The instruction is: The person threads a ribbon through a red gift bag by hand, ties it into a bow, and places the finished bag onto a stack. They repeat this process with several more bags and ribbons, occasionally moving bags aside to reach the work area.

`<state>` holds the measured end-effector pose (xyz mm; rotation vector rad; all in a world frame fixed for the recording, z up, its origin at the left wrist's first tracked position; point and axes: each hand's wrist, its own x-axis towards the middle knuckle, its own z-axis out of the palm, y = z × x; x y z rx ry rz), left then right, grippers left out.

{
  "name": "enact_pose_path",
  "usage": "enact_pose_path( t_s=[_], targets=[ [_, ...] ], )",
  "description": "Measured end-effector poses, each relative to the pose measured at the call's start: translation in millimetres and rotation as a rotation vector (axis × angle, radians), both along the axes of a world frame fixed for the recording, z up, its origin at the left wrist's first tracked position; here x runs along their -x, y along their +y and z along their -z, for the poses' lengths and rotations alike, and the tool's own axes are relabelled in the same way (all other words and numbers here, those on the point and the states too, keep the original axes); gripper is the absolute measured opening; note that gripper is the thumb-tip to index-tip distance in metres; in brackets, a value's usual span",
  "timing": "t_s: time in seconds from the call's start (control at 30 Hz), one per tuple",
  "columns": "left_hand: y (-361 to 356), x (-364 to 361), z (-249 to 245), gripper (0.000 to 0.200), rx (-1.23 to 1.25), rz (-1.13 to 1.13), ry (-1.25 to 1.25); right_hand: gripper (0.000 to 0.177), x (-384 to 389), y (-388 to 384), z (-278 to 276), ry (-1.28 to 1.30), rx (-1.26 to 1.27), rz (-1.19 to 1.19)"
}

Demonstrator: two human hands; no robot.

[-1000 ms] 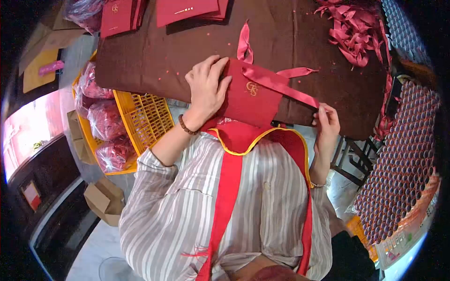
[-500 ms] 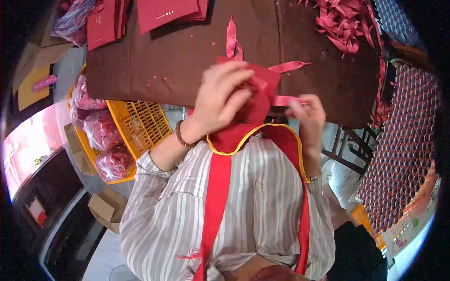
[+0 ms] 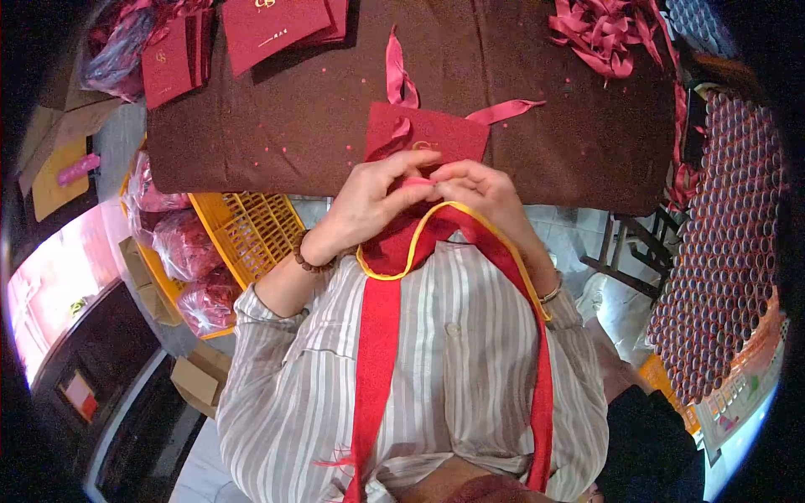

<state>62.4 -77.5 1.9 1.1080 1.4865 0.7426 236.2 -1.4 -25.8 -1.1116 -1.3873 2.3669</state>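
Note:
A dark red paper bag or folder with a gold logo (image 3: pixel 453 134) lies at the near edge of the table, partly covered by my hands. Pinched over its near part, my left hand (image 3: pixel 369 201) grips a pinkish-red ribbon (image 3: pixel 415 181). My right hand (image 3: pixel 485 193) meets it fingertip to fingertip, closed on the same ribbon. Fingers hide how the ribbon is looped there. Two loose ribbon pieces, one upright (image 3: pixel 397 71) and one slanting right (image 3: pixel 507 111), stick out beyond the bag's far side.
Stacks of red printed folders (image 3: pixel 281 33) lie at the far left of the brown-covered table (image 3: pixel 293 109). A ribbon heap (image 3: pixel 605 38) sits at the far right. Yellow crates (image 3: pixel 251 226) with bagged red items stand at left; a tray of many small round pieces (image 3: pixel 721 251) is on the right.
My right hand has moved left to meet my left hand, bringing the ribbon in with it. My left hand has come down and off the bag's middle, so the gold logo shows.

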Motion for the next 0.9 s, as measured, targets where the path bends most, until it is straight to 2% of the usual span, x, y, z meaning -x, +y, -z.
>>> enact_pose_path(
  t_s=[0.07, 0.13, 0.17, 0.2, 0.27, 0.3, 0.37, 0.43, 0.57, 0.67, 0.9],
  targets=[
    [-2.6, 0.5, 16.0, 0.029, -0.055, -0.073, -0.076, 0.021, -3.5, 9.4, 0.7, 0.070, 0.060, 0.008],
    [-1.9, 2.7, 29.5, 0.024, -0.092, -0.133, -0.079, 0.018, -1.3, 22.4, -4.5, -0.105, -0.143, 0.029],
    [-1.4, 2.2, 35.8, 0.021, -0.086, -0.188, -0.092, 0.018, -2.0, 27.2, 0.0, -0.116, -0.214, 0.127],
    [-0.5, 1.4, 36.5, 0.021, -0.086, -0.189, -0.091, 0.018, -3.9, 35.0, 4.1, -0.115, -0.214, 0.125],
    [0.1, -0.5, 37.2, 0.020, -0.171, -0.183, 0.236, 0.019, -8.3, 52.1, 12.7, -0.180, -0.902, 0.117],
    [0.0, -1.9, 38.9, 0.020, -0.171, -0.184, 0.236, 0.022, -7.8, 58.7, 15.6, -0.245, -1.032, 0.050],
    [-1.9, -4.6, 43.7, 0.018, -0.382, -0.126, 0.558, 0.023, -4.7, 58.4, 15.5, -0.291, -1.081, -0.036],
    [-2.8, -4.5, 45.0, 0.017, -0.380, -0.133, 0.557, 0.025, -0.4, 55.6, 15.2, -0.365, -1.167, -0.174],
    [-5.6, -0.3, 45.8, 0.017, -0.356, -0.110, 0.626, 0.026, 4.4, 49.7, 17.3, -0.372, -1.205, -0.184],
    [-7.0, 1.3, 48.1, 0.015, -0.374, -0.129, 0.615, 0.026, 6.3, 43.3, 11.9, -0.313, -1.285, -0.158],
    [-4.1, -3.9, 39.8, 0.011, -0.398, -0.237, 0.441, 0.021, 3.9, 39.6, 8.7, -0.108, -1.254, -0.117]
  ],
)
